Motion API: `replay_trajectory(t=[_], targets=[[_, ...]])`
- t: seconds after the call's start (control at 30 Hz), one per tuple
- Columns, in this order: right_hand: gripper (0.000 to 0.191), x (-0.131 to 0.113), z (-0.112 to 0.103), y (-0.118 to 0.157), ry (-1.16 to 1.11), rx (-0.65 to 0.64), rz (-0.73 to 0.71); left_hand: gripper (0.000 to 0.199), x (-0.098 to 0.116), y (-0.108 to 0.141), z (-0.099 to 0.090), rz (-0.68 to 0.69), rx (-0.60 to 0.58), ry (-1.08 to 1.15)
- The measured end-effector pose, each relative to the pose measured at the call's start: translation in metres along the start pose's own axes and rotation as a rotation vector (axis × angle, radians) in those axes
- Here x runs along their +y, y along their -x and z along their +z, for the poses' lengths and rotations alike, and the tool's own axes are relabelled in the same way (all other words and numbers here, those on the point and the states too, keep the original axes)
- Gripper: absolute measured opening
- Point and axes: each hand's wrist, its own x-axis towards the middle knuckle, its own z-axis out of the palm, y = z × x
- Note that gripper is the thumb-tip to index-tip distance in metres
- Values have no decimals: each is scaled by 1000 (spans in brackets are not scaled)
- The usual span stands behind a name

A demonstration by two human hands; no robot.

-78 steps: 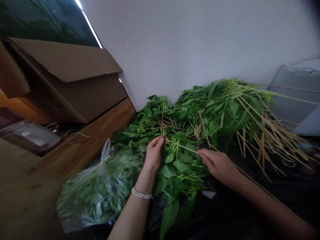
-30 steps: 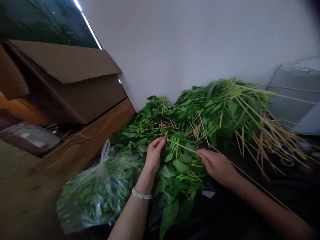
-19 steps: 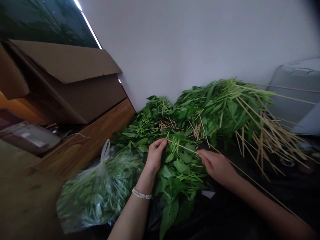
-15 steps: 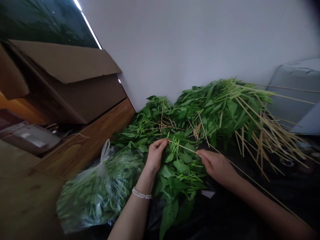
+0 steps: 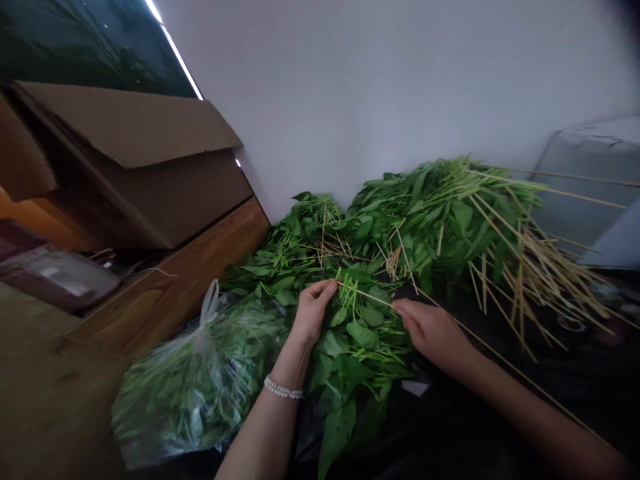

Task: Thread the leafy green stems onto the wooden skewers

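My left hand [image 5: 314, 308] is closed in a pinch at the far end of a thin pale stick [image 5: 370, 295]. A green stem tip rises right beside those fingertips; whether they grip it too I cannot tell. Farther along, my right hand [image 5: 425, 330] pinches the same stick, which runs on past it toward the lower right. Several cut green stems [image 5: 351, 293] cross the stick close to my left fingertips, their leaves hanging below. Beneath both hands lies a heap of leafy greens [image 5: 363, 333] with broad pointed leaves.
A knotted clear plastic bag [image 5: 200, 387] full of greens sits at the left. Behind, against the wall, is a larger pile of greens [image 5: 420, 207] with many pale sticks [image 5: 535, 287] poking out rightward. An open cardboard box [image 5: 150, 187] stands upper left; black sheeting [image 5: 470, 427] lies underneath.
Both hands hold almost the same position on the stick. My left fingertips have shifted very slightly right.
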Motion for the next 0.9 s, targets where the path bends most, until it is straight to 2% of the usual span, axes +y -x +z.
replay_trajectory(t=[0.33, 0.47, 0.57, 0.67, 0.77, 0.83, 0.9], targets=[[29, -2, 0, 0, -44, 11, -14, 29, -1, 1, 1, 8, -12, 9], [28, -6, -4, -2, -83, 14, -10, 33, 1, 4, 4, 33, -103, -88], [25, -6, -10, -5, -142, 110, 32, 39, 3, 6, 7, 54, -127, -150], [21, -3, -16, -8, -184, 272, 170, 43, 4, 5, 8, 107, -106, -141], [20, 0, -21, -10, -225, 365, 291, 35, 5, 5, 7, 125, -129, -193], [20, 0, -22, -11, -242, 372, 315, 26, 5, 6, 7, 116, -187, -253], [20, -1, -22, -11, -244, 360, 311, 22, 5, 8, 8, 111, -311, -311]])
